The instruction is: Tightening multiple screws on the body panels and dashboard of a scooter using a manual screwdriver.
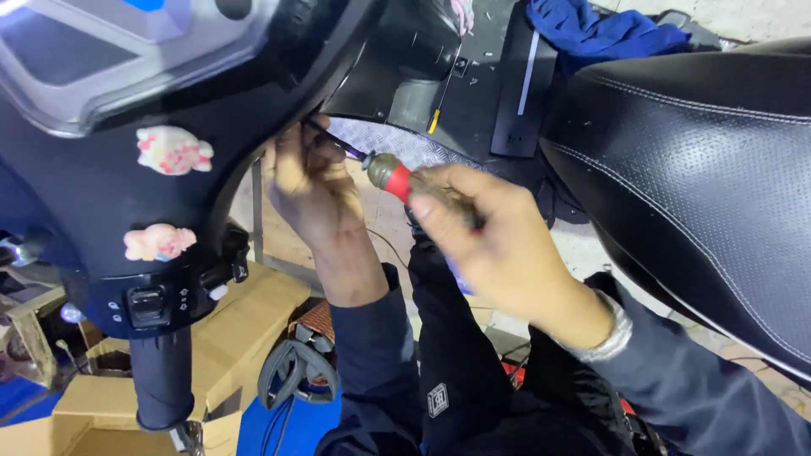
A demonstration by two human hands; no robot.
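Sleeves first, since they fill the bottom of the view: both my arms come up from my lap toward the underside of the scooter's front panel [101, 177]. My right hand [498, 245] is wrapped tight around the screwdriver [397, 179], fingers closed on the handle where the red collar shows, with a watch [617, 325] on that wrist. The shaft runs up and left to the panel's lower edge, right where it meets the grey checker-plate footboard [405, 145].

My left hand [308, 181] is up at that same edge, fingers curled in against the black plastic around the tip. I honestly can't tell if it's pinching a screw or just steadying the blade; the tip itself is hidden behind my fingers.

What I reckon matters here: keep the shaft dead in line with the screw, because I'm coming at it from low and to the side, and that's how heads get chewed. Push in along the shaft before twisting, and let the left fingers guide the tip so it doesn't skate onto the paint.

Further out, the handlebar grip [162, 380] hangs on the left above some cardboard boxes [245, 317], two pink stick-on charms [173, 150] sit on the panel, the black seat [701, 177] fills the right side, and a blue cloth [604, 29] lies up top.
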